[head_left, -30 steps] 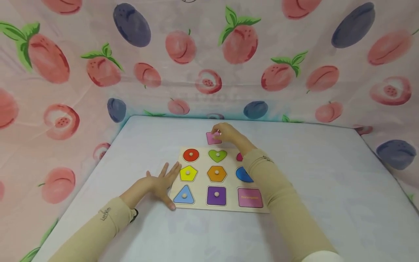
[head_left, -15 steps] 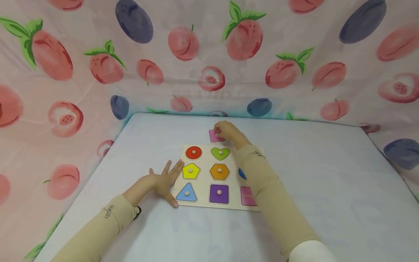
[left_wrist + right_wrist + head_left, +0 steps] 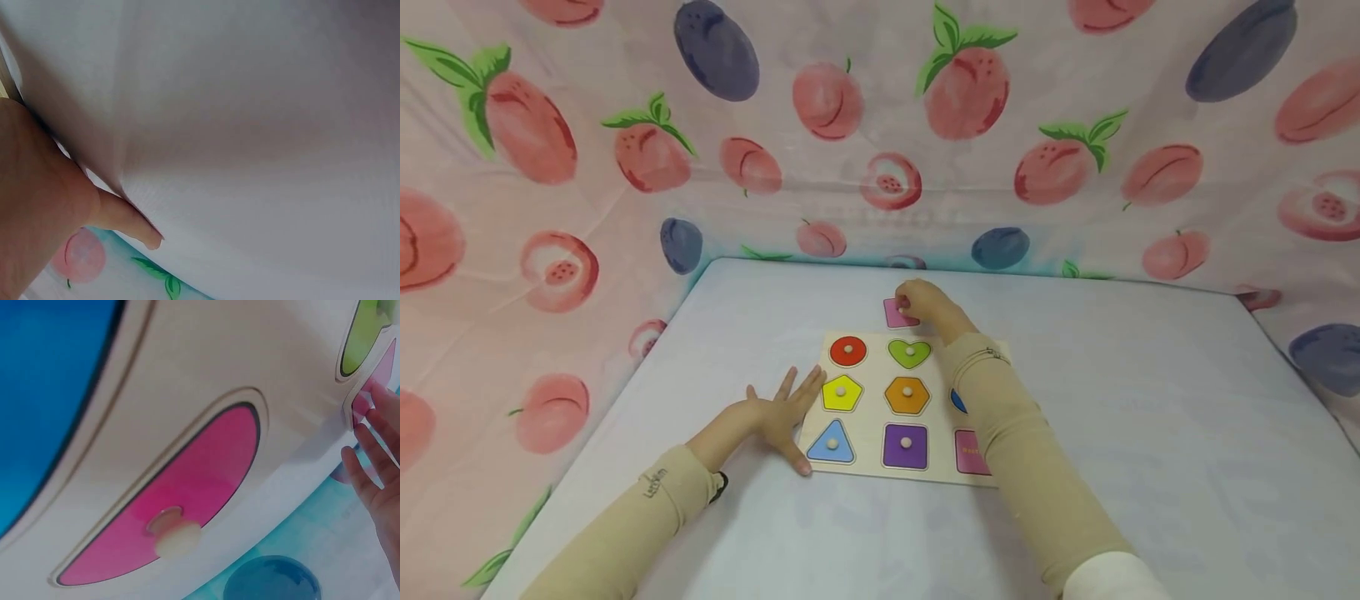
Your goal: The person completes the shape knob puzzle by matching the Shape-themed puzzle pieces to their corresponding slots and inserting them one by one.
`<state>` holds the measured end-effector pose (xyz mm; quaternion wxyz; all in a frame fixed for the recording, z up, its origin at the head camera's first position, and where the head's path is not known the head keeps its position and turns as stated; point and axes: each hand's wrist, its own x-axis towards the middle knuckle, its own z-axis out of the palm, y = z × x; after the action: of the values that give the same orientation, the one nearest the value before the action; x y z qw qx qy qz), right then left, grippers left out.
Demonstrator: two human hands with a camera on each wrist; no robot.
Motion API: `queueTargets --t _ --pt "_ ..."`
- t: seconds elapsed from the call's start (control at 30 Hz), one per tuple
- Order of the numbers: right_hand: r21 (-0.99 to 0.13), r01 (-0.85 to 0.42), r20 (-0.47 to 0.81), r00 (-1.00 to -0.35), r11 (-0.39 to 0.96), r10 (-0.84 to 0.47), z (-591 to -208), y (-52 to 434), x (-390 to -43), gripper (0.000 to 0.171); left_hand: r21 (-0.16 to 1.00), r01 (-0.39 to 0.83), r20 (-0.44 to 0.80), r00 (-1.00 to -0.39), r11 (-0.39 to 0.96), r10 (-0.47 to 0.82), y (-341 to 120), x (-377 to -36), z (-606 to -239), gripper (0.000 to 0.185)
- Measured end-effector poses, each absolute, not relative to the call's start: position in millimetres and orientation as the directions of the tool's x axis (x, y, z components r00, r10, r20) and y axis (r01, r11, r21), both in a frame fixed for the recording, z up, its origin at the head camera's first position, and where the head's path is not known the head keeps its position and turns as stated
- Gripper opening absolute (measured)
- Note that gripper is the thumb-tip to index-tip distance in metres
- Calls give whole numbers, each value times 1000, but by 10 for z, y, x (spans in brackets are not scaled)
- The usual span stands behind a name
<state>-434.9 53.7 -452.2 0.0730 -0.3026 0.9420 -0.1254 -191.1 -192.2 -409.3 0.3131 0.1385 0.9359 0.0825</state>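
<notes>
My left hand (image 3: pixel 781 419) lies with spread fingers along the left edge of a wooden knob puzzle board (image 3: pixel 868 367). Beyond the board's far edge, my right hand (image 3: pixel 928 304) pinches at the small knob of a pink rectangular puzzle piece (image 3: pixel 895 315). In the right wrist view, thumb and index finger are at that pink piece (image 3: pixel 362 406), while the other fingers extend. At the board's near right is a pink rectangular recess (image 3: pixel 968 452) with printed letters and no knob, partly covered by the right sleeve.
Knobbed pieces fill the board: red circle (image 3: pixel 848 351), green heart (image 3: pixel 909 353), yellow pentagon (image 3: pixel 842 400), orange hexagon (image 3: pixel 907 404), blue triangle (image 3: pixel 833 452), purple square (image 3: pixel 906 454). A magenta semicircle (image 3: pixel 206 469) shows in the right wrist view. Fruit-print cloth (image 3: pixel 820 183) rises behind the white table.
The right hand's thumb and fingers have drawn together at the pink piece's knob, and the right forearm has shifted slightly left over the board. The left hand keeps its place. The head view shifted slightly.
</notes>
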Motion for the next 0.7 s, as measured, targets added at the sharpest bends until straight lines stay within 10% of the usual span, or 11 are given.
queueTargets --t 0.7 --pt "-158 -545 -54 -828 823 -558 -4022 566 -3750 9 226 193 -569 -770 955 290 -1930 -1926 -4127 137"
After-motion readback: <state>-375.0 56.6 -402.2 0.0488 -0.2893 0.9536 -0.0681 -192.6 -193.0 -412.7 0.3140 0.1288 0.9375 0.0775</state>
